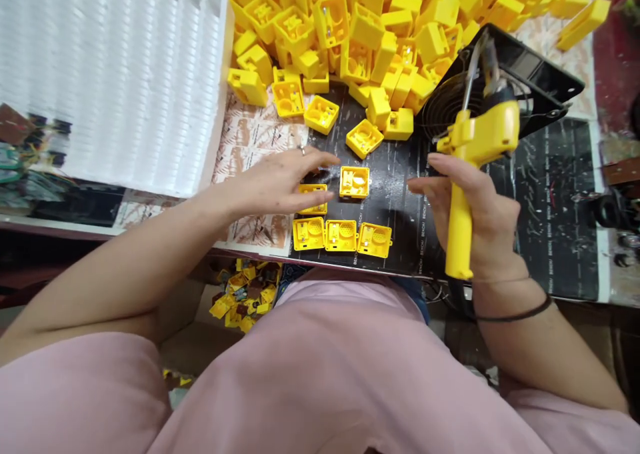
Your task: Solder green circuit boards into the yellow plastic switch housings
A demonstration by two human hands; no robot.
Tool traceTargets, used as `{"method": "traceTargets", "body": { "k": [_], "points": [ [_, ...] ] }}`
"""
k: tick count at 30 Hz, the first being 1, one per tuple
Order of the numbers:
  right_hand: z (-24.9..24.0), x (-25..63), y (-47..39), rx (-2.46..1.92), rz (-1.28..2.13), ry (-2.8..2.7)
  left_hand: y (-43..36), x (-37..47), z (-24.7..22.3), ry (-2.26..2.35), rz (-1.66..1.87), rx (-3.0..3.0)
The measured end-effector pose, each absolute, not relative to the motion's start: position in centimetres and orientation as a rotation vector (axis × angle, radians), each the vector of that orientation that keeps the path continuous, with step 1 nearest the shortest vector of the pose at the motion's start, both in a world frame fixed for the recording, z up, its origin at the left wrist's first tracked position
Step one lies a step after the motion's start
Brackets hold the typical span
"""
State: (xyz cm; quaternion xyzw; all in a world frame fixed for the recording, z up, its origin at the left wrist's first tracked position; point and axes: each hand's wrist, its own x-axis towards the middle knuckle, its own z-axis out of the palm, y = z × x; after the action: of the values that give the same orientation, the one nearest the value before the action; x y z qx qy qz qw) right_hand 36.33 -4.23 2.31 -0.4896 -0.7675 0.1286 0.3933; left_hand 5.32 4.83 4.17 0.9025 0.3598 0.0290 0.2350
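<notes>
My left hand [285, 182] reaches over the black mat with its fingers apart, partly covering a small yellow housing [313, 199]. Just right of its fingertips lies another open yellow housing [355, 182]. Three more yellow housings [341, 235] form a row along the table's front edge. In my right hand [480, 204] is a yellow glue gun [463, 221], its handle pointing down and its body raised above the mat; the thumb and a finger reach out to the left.
A large pile of yellow housings [370, 34] fills the back. At the left stands a white ribbed tray [223, 94] with wired parts on it. A black fan [545, 74] sits behind the glue gun. A box of yellow parts [245, 294] is below the table edge.
</notes>
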Motion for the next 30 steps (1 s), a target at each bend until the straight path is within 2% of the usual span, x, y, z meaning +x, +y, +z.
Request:
{"method": "traceTargets", "body": {
  "k": [5,9,13,20,26,30],
  "points": [
    [1.5,35.0,2.3,-1.195,0.163,-2.289,4.6,3.6,4.7,0.955,-0.092,2.526],
    [-0.6,33.5,5.7,-1.174,0.222,-2.318,4.9,4.2,4.7,1.414,-0.101,2.557],
    [-0.6,33.8,5.0,-1.193,0.237,-2.277,5.3,5.1,5.1,1.755,-0.191,2.548],
    [1.8,36.0,0.7,-1.088,0.291,-2.523,4.7,5.8,5.1,1.603,-0.209,2.472],
    [1.4,36.1,0.4,-1.056,0.318,-2.467,4.9,5.6,4.7,1.674,-0.270,2.511],
    [0.9,35.8,0.5,-1.139,0.350,-2.431,4.9,4.7,4.9,1.593,-0.193,2.649]
  ]
}}
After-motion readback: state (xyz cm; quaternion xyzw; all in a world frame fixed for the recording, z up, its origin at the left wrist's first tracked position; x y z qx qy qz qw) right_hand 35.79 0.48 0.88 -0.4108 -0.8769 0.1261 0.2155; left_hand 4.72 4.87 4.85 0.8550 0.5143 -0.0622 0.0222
